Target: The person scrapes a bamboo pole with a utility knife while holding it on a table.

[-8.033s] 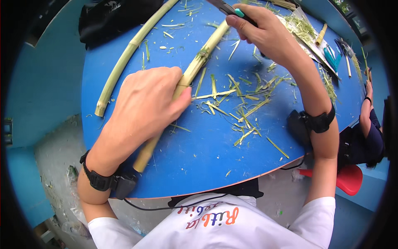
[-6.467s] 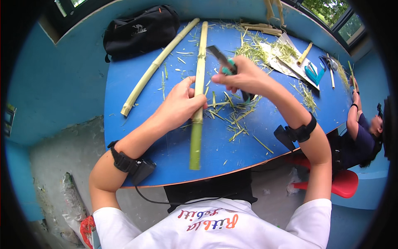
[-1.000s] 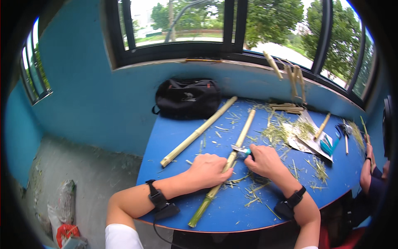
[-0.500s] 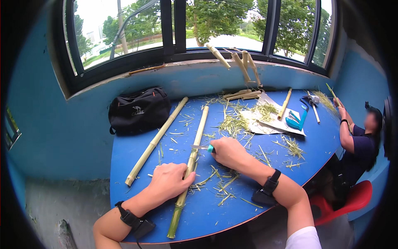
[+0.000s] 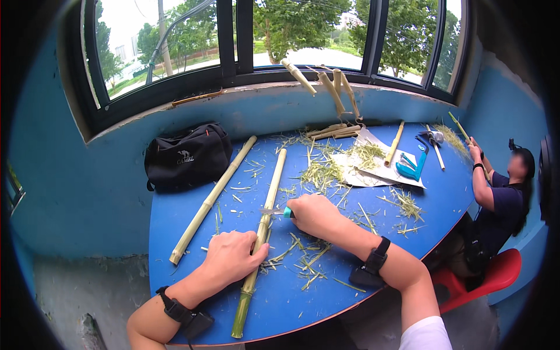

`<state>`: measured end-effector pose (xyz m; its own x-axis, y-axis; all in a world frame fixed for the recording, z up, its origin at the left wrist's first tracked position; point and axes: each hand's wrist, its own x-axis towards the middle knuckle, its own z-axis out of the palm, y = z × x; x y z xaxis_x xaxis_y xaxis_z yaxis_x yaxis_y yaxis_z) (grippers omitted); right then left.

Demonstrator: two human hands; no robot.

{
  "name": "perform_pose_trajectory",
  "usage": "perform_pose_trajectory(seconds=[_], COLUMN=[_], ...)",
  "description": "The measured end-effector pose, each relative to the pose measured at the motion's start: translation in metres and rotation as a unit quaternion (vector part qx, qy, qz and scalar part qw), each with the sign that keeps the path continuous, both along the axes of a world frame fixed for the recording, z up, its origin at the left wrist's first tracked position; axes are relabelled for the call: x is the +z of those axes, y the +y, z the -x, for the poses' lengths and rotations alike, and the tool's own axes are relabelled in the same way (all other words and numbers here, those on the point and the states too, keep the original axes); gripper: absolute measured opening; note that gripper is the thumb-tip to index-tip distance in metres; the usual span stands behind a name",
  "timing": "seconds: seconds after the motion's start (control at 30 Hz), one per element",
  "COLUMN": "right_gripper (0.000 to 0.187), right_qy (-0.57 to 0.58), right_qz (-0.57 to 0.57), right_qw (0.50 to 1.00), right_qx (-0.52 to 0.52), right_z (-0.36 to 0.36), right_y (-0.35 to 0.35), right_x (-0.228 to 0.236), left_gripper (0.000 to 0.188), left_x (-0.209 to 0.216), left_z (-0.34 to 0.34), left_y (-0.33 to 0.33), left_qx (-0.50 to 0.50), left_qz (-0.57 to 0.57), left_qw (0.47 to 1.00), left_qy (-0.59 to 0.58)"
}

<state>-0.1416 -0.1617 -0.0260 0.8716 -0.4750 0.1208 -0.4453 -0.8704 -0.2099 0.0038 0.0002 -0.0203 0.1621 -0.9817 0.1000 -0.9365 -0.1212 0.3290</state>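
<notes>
A long bamboo stick [image 5: 274, 181] lies lengthwise before me on the blue table. Its near end is still green, while the rest is pale and scraped. My left hand [image 5: 234, 254] is closed around its middle, thumb on the right side. In my right hand [image 5: 314, 214] is a knife [image 5: 288, 212] with a teal handle. The blade lies across the bamboo, just beyond my left hand and close to a joint. Left of this stick lies a second pale bamboo stick [image 5: 213, 201], touched by neither hand.
Green shavings [image 5: 321, 174] litter the blue table [image 5: 192, 297]. A black bag [image 5: 188, 156] sits at the back left. Paper sheets [image 5: 373, 179], a teal folding saw [image 5: 413, 168] and a bamboo piece [image 5: 394, 143] lie back right. Another person [image 5: 507, 192] sits at right holding a green stick.
The knife in my right hand has moved slightly toward me along the bamboo. My left hand keeps its hold. The whole view has shifted a little.
</notes>
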Motion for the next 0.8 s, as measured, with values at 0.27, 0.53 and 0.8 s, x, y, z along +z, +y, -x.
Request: perform_pose_trajectory(seconds=[0.27,0.53,0.8], right_gripper=[0.012,0.016,0.034], right_qy=[0.01,0.007,0.043], right_qz=[0.041,0.03,-0.002], right_qw=[0.999,0.999,0.999], right_qx=[0.021,0.016,0.013], right_z=[0.002,0.004,0.002], right_y=[-0.002,-0.002,0.006], right_x=[-0.004,-0.001,0.009], left_gripper=[0.039,0.038,0.037], left_x=[0.001,-0.006,-0.003], left_z=[0.003,-0.001,0.002], left_y=[0.0,-0.001,-0.003], left_qx=[0.004,0.01,0.022], left_qz=[-0.001,0.072,0.066], left_qw=[1.0,0.997,0.997], left_qy=[0.01,0.008,0.032])
